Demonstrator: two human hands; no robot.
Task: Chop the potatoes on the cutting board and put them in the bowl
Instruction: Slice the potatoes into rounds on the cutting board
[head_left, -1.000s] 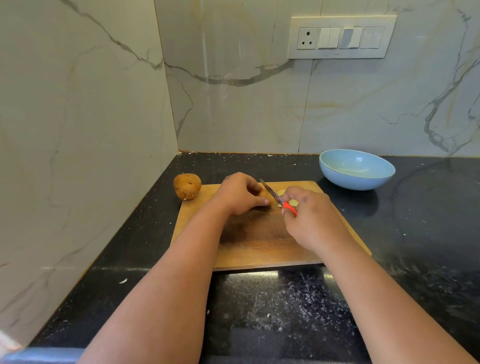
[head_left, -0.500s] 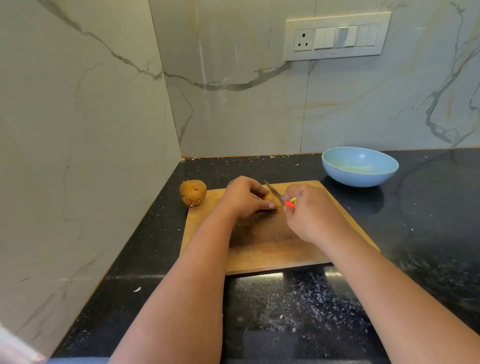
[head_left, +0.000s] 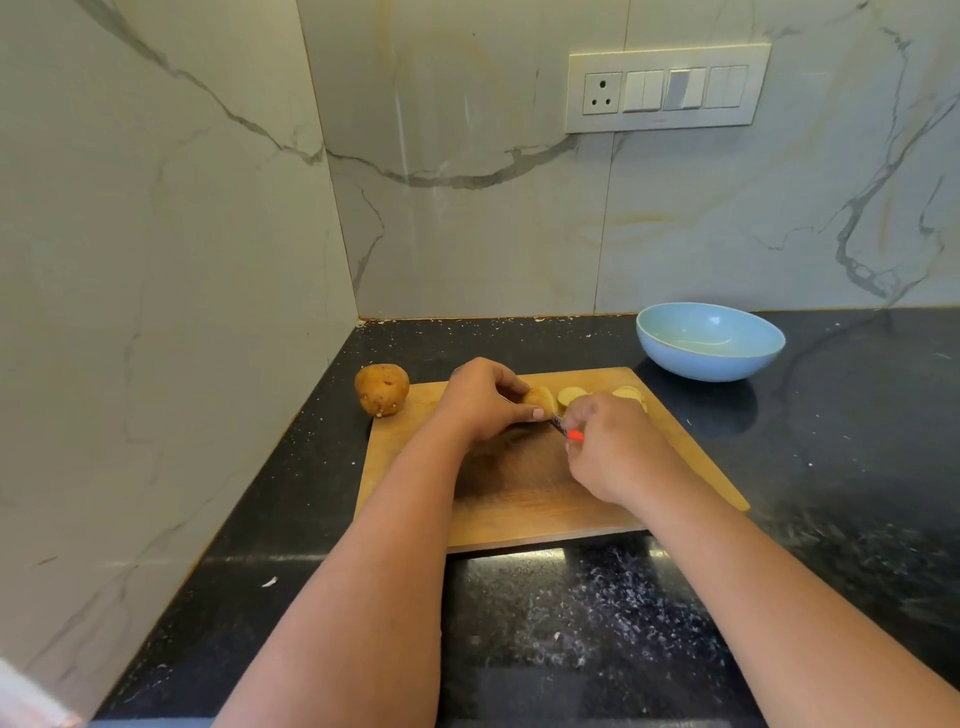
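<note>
A wooden cutting board (head_left: 524, 499) lies on the black counter. At its far edge my left hand (head_left: 483, 400) holds a partly cut potato (head_left: 539, 399) down on the board. My right hand (head_left: 608, 441) grips a knife with a red handle (head_left: 567, 430); the blade sits low against the potato's cut end. Pale cut slices (head_left: 570, 397) lie just right of it, more slices (head_left: 629, 393) partly hidden behind my right hand. A whole brown potato (head_left: 382, 389) sits at the board's far left corner. The light blue bowl (head_left: 709, 340) stands beyond the board's right corner, with nothing in it.
Marble walls close the counter (head_left: 831, 467) on the left and at the back. A switch and socket panel (head_left: 667, 88) is on the back wall. White crumbs dot the counter near its front edge.
The knife blade has gone from raised over the potato down to the board. A fresh slice now lies next to the potato. The camera view has shifted slightly.
</note>
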